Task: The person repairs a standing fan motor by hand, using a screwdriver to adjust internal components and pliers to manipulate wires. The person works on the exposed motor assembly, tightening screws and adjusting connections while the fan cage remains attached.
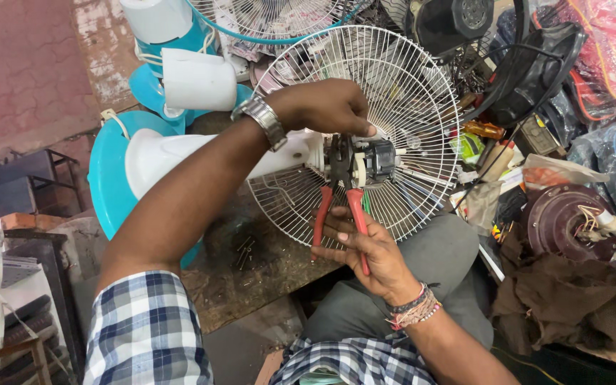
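Observation:
A white and turquoise table fan (158, 153) lies on its side on a worn wooden bench, its white wire guard (408, 93) facing me. My left hand (326, 107), with a metal watch on the wrist, rests on the fan's black motor hub (378, 160) at the guard's centre. My right hand (365, 249), wearing thread bracelets, grips red-handled pliers (340, 207) whose jaws point up at the hub.
Several small screws (244, 249) lie on the bench below the guard. More fan parts (187, 71) stand behind. At the right are a brown motor plate (561, 221), a brown rag (572, 299), black parts and bags. A metal rack (16, 235) sits left.

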